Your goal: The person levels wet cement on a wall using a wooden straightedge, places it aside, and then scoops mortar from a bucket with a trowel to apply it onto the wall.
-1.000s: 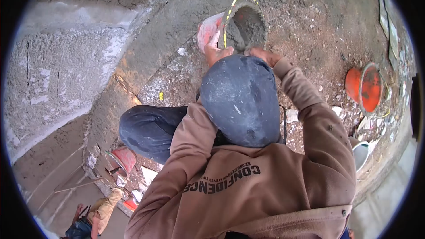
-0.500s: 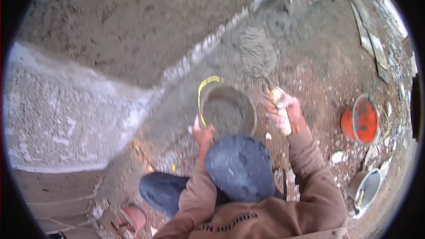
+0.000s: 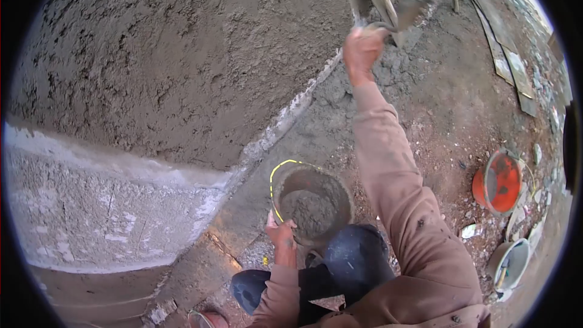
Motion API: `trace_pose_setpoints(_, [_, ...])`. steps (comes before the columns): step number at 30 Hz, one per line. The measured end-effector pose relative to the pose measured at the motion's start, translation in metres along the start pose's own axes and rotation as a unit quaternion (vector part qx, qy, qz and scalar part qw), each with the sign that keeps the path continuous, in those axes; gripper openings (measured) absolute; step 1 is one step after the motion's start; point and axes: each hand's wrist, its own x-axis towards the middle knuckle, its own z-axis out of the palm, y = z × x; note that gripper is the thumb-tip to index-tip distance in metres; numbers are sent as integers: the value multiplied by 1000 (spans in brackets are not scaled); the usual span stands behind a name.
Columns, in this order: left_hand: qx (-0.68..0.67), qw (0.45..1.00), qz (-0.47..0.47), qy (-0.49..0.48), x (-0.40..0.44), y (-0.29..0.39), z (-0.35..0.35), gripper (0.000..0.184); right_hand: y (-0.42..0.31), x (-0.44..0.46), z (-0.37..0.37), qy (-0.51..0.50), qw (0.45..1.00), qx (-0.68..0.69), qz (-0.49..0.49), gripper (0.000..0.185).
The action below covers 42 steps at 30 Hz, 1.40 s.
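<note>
Clasping a trowel in right hand and, in left hand, a probably heavy bucket, best held by rim.

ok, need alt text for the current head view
A person's right hand holds out a motion-blurred trowel near a rough grey wall; the left hand is at the side of a yellow-handled bucket containing grey mortar. To the right, an orange bucket and a grey one sit on debris-strewn ground.

One head-worn camera looks forward and down at the bucket from nearby, edges seemingly warped.
</note>
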Motion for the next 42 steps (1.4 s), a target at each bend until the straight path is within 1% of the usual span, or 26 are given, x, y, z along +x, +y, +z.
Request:
trace_pose_setpoints(1, [9,1000,-4,-1,-5,12,-2,65,8,-15,-1,-218,972,-84,31,23])
trace_pose_setpoints(2, [17,1000,-6,-4,-7,26,-2,63,23,-32,-6,-389,891,-188,-139,27])
trace_pose_setpoints(3, [22,1000,-8,-7,-7,40,0,65,22,-63,-26,-480,842,-99,-224,29])
trace_pose_setpoints(4, [29,999,-18,-9,-13,55,-3,66,-11,-79,-73,-585,798,12,-145,31])
trace_pose_setpoints(5, [36,999,-27,-12,-20,71,-2,68,-13,-105,-109,-575,799,77,-160,36])
trace_pose_setpoints(6, [42,998,-31,-20,-31,91,3,68,-34,-104,-154,-608,777,103,-127,42])
trace_pose_setpoints(7, [48,998,-33,-26,-41,115,9,68,-63,-92,-189,-693,719,42,-26,44])
trace_pose_setpoints(8, [58,997,-31,-31,-51,139,14,68,-87,-68,-214,-778,620,26,100,35])
trace_pose_setpoints(9, [59,997,-29,-39,-63,162,17,70,-106,-50,-238,-837,499,14,224,26])
trace_pose_setpoints(12, [86,993,-50,-61,-115,248,44,70,-91,-93,-297,-772,505,22,385,24])
trace_pose_setpoints(13, [98,990,-40,-89,-129,273,52,71,-101,-99,-300,-743,485,43,458,22])
trace_pose_setpoints(15, [122,982,-29,-138,-166,323,62,71,-136,-112,-314,-674,428,78,597,18])
trace_pose_setpoints(16, [122,983,-21,-139,-183,347,69,68,-143,-114,-326,-627,338,167,682,16])
trace_pose_setpoints(18, [121,983,-1,-139,-199,391,89,61,-148,-105,-340,-484,140,330,798,13])
trace_pose_setpoints(20, [102,987,-5,-122,-210,430,104,65,-189,-35,-371,-448,137,403,786,11])
trace_pose_setpoints(22, [64,985,4,-159,-211,453,114,71,-230,19,-393,-454,189,427,759,15])
trace_pose_setpoints(25, [12,990,-11,-142,-201,467,133,78,-268,70,-394,-410,223,511,722,19])
trace_pose_setpoints(28, [-26,989,-30,-140,-186,474,142,83,-285,116,-382,-370,328,551,672,21])
trace_pose_setpoints(29, [-6,991,-41,-128,-182,480,144,86,-292,135,-377,-352,360,567,652,23])
trace_pose_setpoints(32, [-4,990,-81,-116,-171,497,142,88,-304,181,-357,-295,492,569,589,26])
trace_pose_setpoints(34, [15,990,-76,-116,-157,496,128,89,-316,205,-335,-238,600,547,534,27])
trace_pose_setpoints(36, [30,990,-74,-117,-134,495,126,90,-320,218,-300,-159,679,546,463,24])
trace_pose_setpoints(38, [47,991,-83,-95,-122,493,116,89,-308,221,-249,-82,757,508,402,21])
trace_pose_setpoints(39, [61,994,-47,-72,-114,488,109,89,-297,223,-220,-44,790,484,373,20])
trace_pose_setpoints(41, [95,994,-29,-44,-100,492,98,89,-256,209,-152,-17,848,430,310,17])
trace_pose_setpoints(42, [112,993,-19,-32,-93,494,94,89,-238,200,-112,18,853,410,322,16])
